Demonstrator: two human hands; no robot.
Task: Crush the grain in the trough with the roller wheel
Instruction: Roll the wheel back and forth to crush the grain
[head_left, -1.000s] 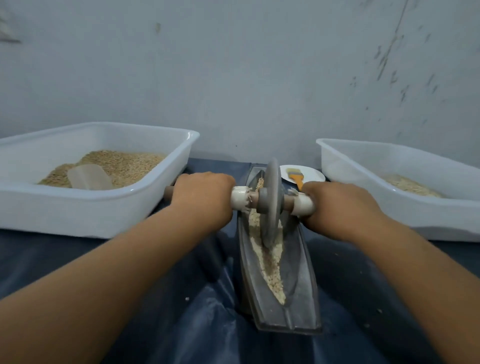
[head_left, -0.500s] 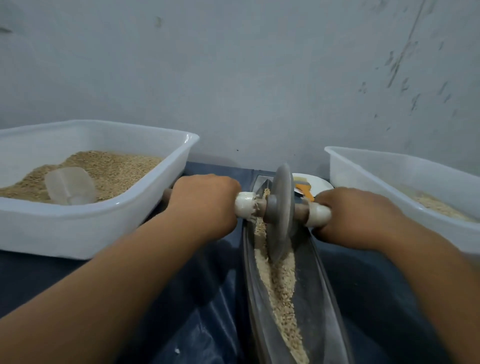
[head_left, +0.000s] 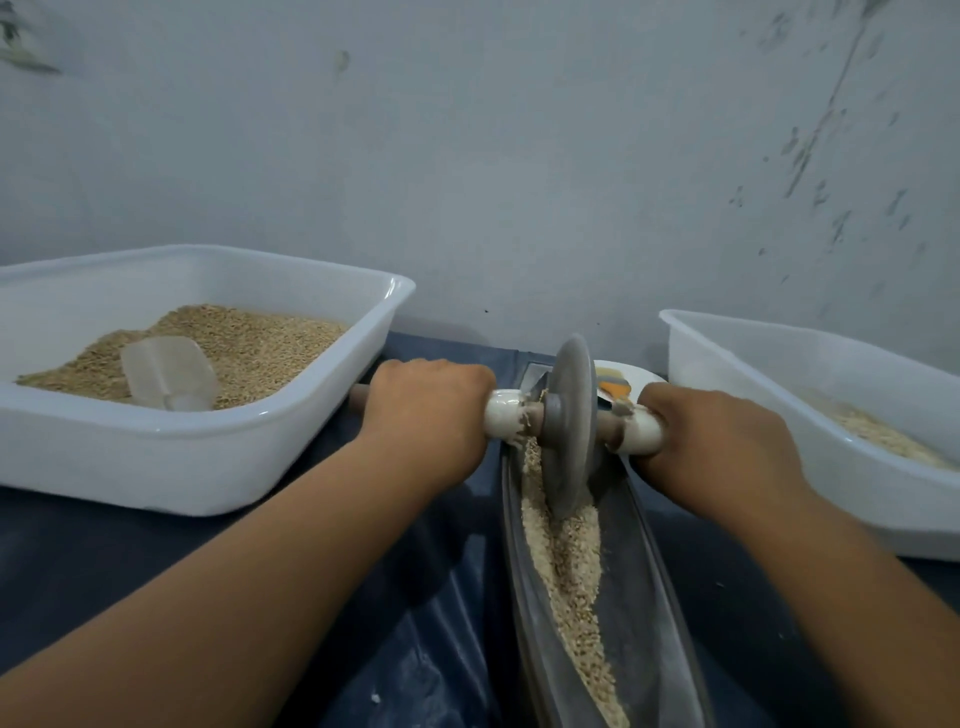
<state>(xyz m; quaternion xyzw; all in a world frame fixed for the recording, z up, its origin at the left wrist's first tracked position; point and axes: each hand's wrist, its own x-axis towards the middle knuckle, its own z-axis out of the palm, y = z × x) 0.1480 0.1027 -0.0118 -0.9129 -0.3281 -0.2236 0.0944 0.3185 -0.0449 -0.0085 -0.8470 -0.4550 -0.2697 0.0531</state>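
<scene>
Because your left hand (head_left: 423, 410) and right hand (head_left: 711, 441) each grip one axle end, the roller wheel (head_left: 569, 423) stands upright in the trough (head_left: 649, 582) — pressing evenly on the grain (head_left: 569, 571).

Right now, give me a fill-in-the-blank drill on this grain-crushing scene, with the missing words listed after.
1. The wheel stands in the ____, on the grain.
2. The left hand and right hand each grip one end of the wheel's ____.
3. A clear scoop lies in the ____ tub.

Missing words: trough; axle; left
</scene>
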